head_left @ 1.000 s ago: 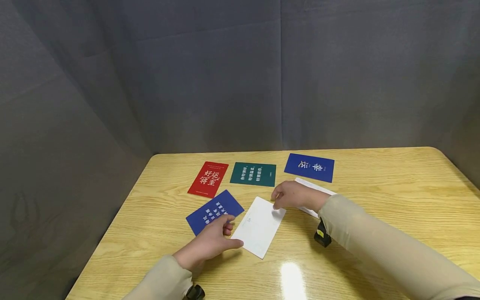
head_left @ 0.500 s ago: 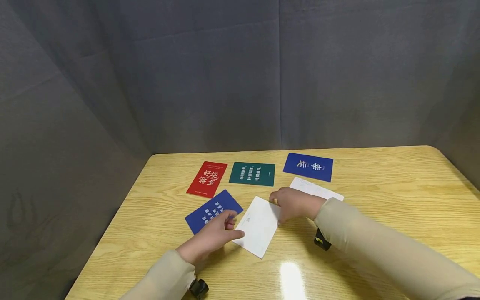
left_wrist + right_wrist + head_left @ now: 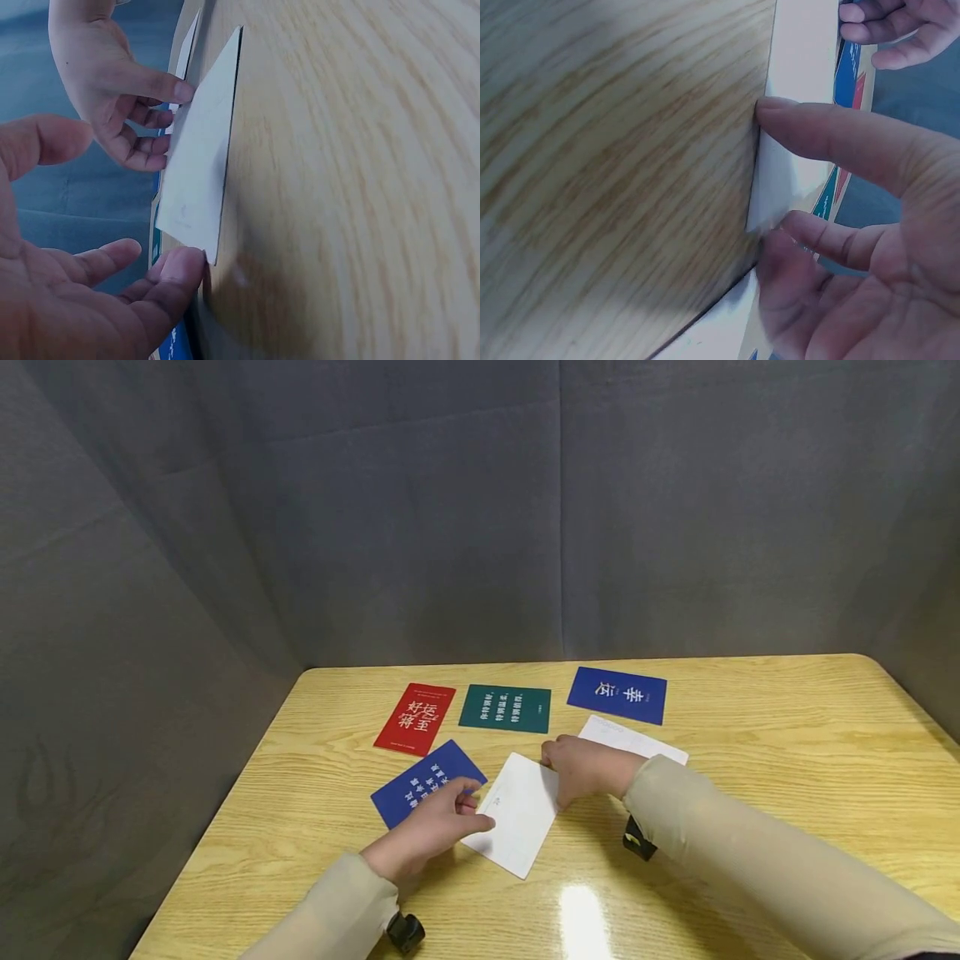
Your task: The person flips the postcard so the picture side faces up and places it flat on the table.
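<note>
Two hands (image 3: 431, 828) (image 3: 587, 768) touch a white card (image 3: 519, 828); a blue card (image 3: 617, 696) reads "幸运".

Left hand (image 3: 431, 828): shifted slightly farther over central white card (image 3: 520, 827) | Right hand (image 3: 588, 768): thumb brought to card's right edge
</note>
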The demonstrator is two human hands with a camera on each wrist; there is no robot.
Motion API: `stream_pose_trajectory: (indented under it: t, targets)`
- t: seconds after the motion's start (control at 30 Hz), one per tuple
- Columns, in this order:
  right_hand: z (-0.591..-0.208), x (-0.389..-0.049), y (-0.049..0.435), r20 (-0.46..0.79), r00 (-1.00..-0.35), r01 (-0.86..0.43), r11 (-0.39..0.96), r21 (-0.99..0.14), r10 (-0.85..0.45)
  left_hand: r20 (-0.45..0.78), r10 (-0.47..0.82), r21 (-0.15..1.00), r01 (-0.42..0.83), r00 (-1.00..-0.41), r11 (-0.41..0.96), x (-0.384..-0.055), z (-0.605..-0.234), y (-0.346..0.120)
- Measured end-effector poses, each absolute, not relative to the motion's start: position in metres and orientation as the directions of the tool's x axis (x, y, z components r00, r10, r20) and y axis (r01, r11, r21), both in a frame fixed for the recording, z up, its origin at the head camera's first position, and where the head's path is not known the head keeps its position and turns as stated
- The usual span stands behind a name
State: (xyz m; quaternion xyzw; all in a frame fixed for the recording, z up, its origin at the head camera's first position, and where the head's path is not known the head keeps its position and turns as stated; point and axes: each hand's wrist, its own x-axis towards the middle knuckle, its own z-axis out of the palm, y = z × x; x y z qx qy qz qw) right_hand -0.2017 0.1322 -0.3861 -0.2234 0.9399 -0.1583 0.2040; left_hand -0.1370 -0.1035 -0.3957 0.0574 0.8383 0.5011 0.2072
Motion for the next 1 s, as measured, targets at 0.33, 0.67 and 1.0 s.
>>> stream_pose_trajectory:
  t: [0.33,0.67,1.0]
  targets:
    - [-0.390,-0.199,0.137,-0.339,-0.814,-0.300,0.842,-0.447,-0.471,-0.304,0.297,0.856,-0.123,-0.905,0.501,-0.138,-0.399,-0.101]
    - [-0.390,-0.203,0.143,-0.292,-0.837,-0.305,0.837,-0.454,-0.463,-0.294,0.300,0.865,-0.119,-0.908,0.487,-0.138,-0.397,-0.100]
    - [-0.393,-0.201,0.124,-0.289,-0.865,-0.302,0.886,-0.352,-0.409,-0.297,0.315,0.871,-0.121,-0.901,0.477,-0.139,-0.394,-0.096]
